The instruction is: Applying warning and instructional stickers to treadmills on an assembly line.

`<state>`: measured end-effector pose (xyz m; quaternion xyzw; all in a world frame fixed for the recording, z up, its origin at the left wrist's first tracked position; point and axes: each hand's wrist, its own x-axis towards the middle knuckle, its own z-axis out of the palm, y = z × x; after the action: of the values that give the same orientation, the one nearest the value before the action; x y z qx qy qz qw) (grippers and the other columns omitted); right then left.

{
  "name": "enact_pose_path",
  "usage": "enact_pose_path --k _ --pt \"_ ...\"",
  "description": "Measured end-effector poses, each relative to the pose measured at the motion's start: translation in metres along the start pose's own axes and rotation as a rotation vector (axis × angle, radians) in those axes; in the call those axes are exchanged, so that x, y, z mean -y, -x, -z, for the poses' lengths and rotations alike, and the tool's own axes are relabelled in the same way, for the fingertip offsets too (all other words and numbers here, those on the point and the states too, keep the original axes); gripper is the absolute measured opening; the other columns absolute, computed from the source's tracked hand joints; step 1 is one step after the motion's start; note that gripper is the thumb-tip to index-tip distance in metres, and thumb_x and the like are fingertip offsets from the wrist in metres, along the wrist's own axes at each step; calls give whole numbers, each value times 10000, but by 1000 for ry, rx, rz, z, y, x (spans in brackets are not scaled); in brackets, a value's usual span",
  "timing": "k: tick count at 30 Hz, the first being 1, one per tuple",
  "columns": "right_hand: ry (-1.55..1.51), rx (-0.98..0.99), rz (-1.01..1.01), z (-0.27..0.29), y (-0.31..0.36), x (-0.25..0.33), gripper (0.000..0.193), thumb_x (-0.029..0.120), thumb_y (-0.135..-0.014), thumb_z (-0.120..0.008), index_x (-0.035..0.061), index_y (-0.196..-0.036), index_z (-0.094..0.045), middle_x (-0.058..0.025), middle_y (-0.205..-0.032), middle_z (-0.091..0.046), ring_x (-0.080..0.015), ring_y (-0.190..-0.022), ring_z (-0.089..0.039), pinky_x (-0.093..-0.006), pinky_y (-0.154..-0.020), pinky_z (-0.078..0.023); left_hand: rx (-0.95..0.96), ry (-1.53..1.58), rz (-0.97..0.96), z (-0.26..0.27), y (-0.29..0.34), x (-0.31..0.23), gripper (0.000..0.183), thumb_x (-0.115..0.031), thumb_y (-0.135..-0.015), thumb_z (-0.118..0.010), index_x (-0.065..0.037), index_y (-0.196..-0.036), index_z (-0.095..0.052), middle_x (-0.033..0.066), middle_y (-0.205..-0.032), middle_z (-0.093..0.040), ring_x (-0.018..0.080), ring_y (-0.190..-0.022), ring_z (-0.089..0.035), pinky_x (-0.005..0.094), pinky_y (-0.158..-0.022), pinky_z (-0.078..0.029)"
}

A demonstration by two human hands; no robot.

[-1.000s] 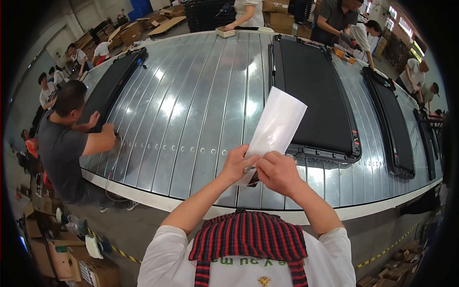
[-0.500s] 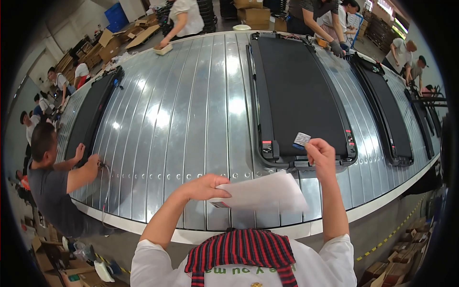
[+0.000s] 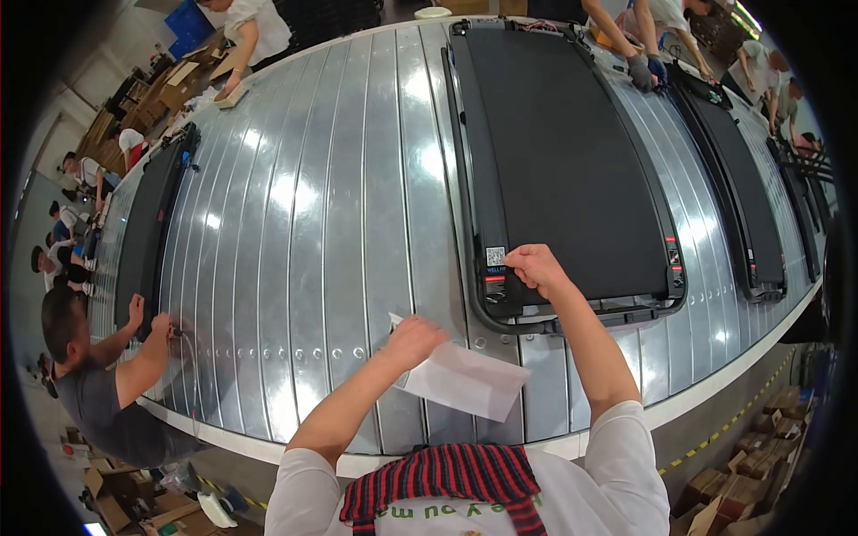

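A black treadmill (image 3: pixel 572 161) lies flat on the metal-slatted table, its near end toward me. At its near left corner, my right hand (image 3: pixel 534 265) pinches a small label with a square black-and-white code (image 3: pixel 496 256). The label is at the side rail (image 3: pixel 485 210), just above a red-and-black sticker (image 3: pixel 495 288); whether it is pressed down, I cannot tell. Left of the treadmill, my left hand (image 3: pixel 417 341) is closed on a white paper sheet (image 3: pixel 469 380). The sheet hangs tilted over the slats near the front edge.
More treadmills lie along the table, one at the left (image 3: pixel 156 232) and another at the right (image 3: pixel 733 170). A co-worker (image 3: pixel 85 375) works at the left end with a cable. Other people stand along the far side. Cardboard boxes (image 3: pixel 751 464) stack below right.
My right hand has carried the label left and down to the treadmill's side rail. My left hand has shifted slightly with the sheet, which now slopes downward. The view has shifted a little.
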<state>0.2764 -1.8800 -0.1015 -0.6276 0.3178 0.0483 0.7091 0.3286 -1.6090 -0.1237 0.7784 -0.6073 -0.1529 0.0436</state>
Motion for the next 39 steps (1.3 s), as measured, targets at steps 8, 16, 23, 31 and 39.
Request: enact_pose_path --k 8,16,23,31,39 --pt "12 -22 -117 -5 -11 -4 81 86 -731 -604 12 -739 -571 3 -507 -443 -51 -394 -338 -205 -340 -201 -182 91 -110 24 -23 -3 86 -63 -706 -478 -86 -785 -500 33 -806 -541 222 -779 -541 337 -691 -401" --pt "48 -60 -134 -9 -8 2 83 95 -733 -599 21 -722 -563 3 -504 -444 -54 -403 -345 -207 -348 -216 -317 145 -195 17 -30 -2 66 -58 -701 -463 -81 -756 -492 44 -802 -530 212 -776 -533 326 -681 -388" --pt "62 -82 -96 -10 -7 0 89 104 -747 -584 34 -707 -547 8 -498 -438 -52 -400 -342 -211 -347 -218 -206 94 -168 26 -33 -5 112 -54 -692 -466 -69 -800 -493 36 -845 -546 204 -791 -544 323 -677 -392" --pt "85 -106 -89 -12 -7 -2 95 111 -755 -579 37 -704 -547 12 -497 -441 -48 -396 -341 -209 -344 -217 -230 102 -170 25 -38 -5 106 -56 -702 -465 -59 -804 -490 50 -893 -544 215 -798 -545 326 -677 -394" --pt "66 -121 -63 -12 -8 -5 100 115 -745 -592 40 -707 -538 22 -491 -426 -36 -383 -335 -194 -326 -197 -235 73 -164 26 -48 -1 126 -58 -707 -461 -60 -831 -486 62 -1004 -541 225 -804 -548 336 -665 -403"
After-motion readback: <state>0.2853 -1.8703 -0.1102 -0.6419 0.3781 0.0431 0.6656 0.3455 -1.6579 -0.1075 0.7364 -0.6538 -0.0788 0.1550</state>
